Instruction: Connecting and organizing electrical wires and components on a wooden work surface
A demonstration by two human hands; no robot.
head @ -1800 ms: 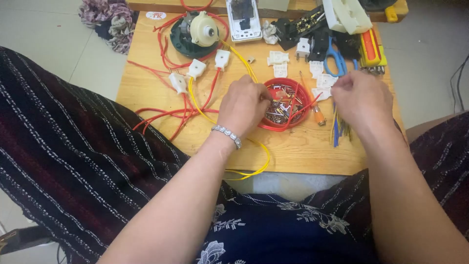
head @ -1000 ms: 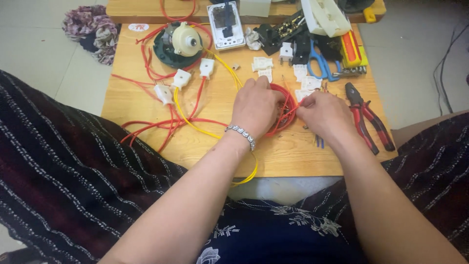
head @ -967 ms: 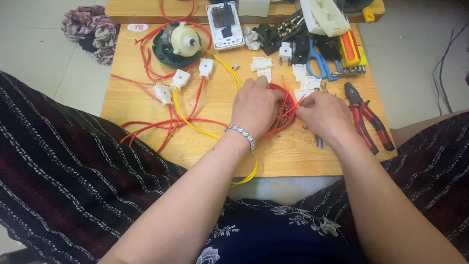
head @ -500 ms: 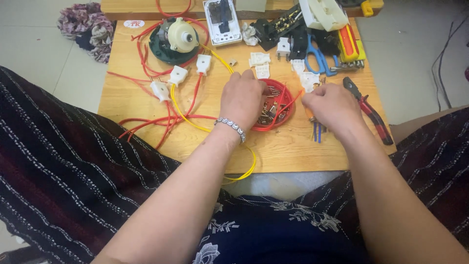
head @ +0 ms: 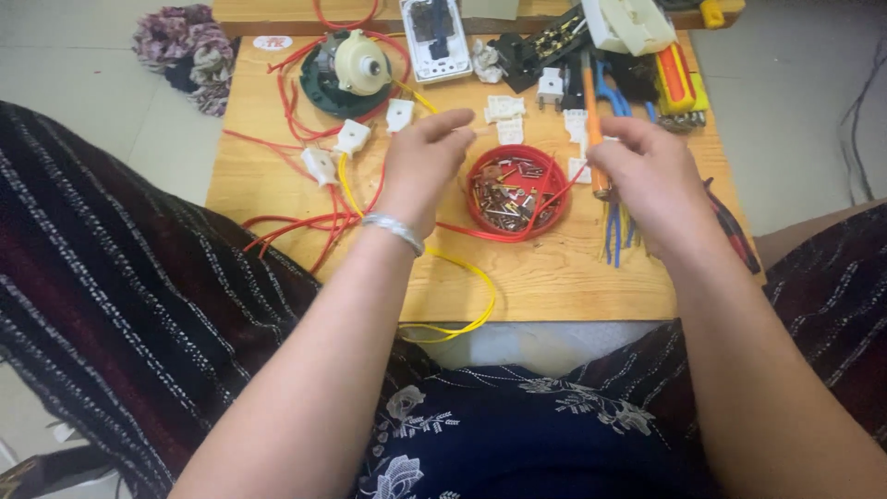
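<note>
Here, a round red bowl (head: 517, 192) full of small metal screws and terminals sits near the middle of a low wooden board (head: 554, 277), directly between the 2 hands. A red wire (head: 554, 185) crosses its right rim and runs up toward the right hand.

The left hand (head: 423, 157) hovers just beside the bowl's left rim, fingers curled and the thumb drawn in to the fingertips as if pinching; whether anything small lies between them is too fine to tell. A silver bracelet (head: 393, 231) circles that wrist. The right hand (head: 651, 171) hangs just right of the bowl, its fingers closed on an orange-handled screwdriver (head: 591, 129) that points away from the person.

Below the right hand lie several short blue and yellow wires (head: 614, 236), and red-handled pliers (head: 735, 231) rest partly hidden behind the wrist. A long yellow wire (head: 462, 277) loops over the board's near edge. To the left, red wires (head: 296, 226) tangle around 3 white plug connectors (head: 351, 139). At the far edge stand a small motor with a cream hub on a dark green base (head: 346, 69), a white switch plate (head: 434, 37), white terminal blocks (head: 506, 109) and blue-handled pliers (head: 610, 92). A bundle of patterned cloth (head: 185, 55) lies on the floor past the board's left corner.
</note>
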